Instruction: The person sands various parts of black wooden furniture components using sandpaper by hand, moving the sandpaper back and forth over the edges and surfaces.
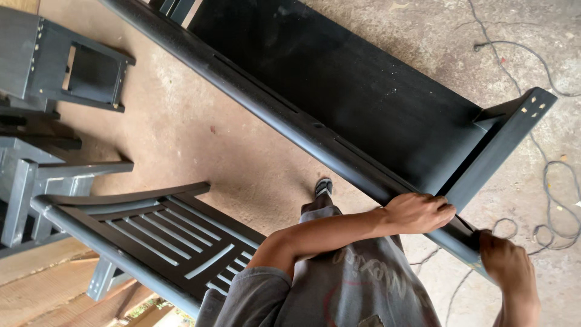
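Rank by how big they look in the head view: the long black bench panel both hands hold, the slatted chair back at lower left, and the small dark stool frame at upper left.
1. Long black bench panel, held by the left hand and right hand.
2. Slatted chair back.
3. Small dark stool frame, though it lies farther from the camera, so its true size is unsure.

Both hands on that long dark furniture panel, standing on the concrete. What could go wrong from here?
1. The left hand and right hand both grip the dark furniture panel near one end; the long far end may swing or tip.
2. Loose cables lie on the concrete floor beside that end: a likely trip or snag.
3. The slatted chair back and a dark stool frame stand close, so the panel could knock them.
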